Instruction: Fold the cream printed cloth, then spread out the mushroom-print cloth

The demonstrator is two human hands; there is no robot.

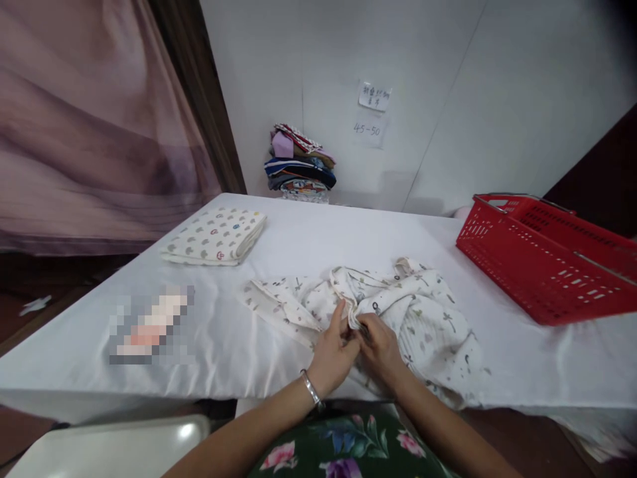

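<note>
A crumpled white cloth (423,318) with small palm-tree and leaf prints lies at the front middle of the table. My left hand (336,352) pinches its gathered edge, index finger pointing up along the fabric. Right beside it, my right hand (381,345) has its fingers curled round the same bunched edge. Both hands nearly touch each other. The cloth spreads out to the left and right of them, and part of it by the front edge is hidden under my forearms.
A folded cloth (213,236) with mushroom-like prints lies at the table's back left. Nearer is a blurred-out item (152,325). A red basket (552,259) stands on the right. Behind the table, folded fabrics (301,162) are piled by the wall. A pale stool (114,445) is below left.
</note>
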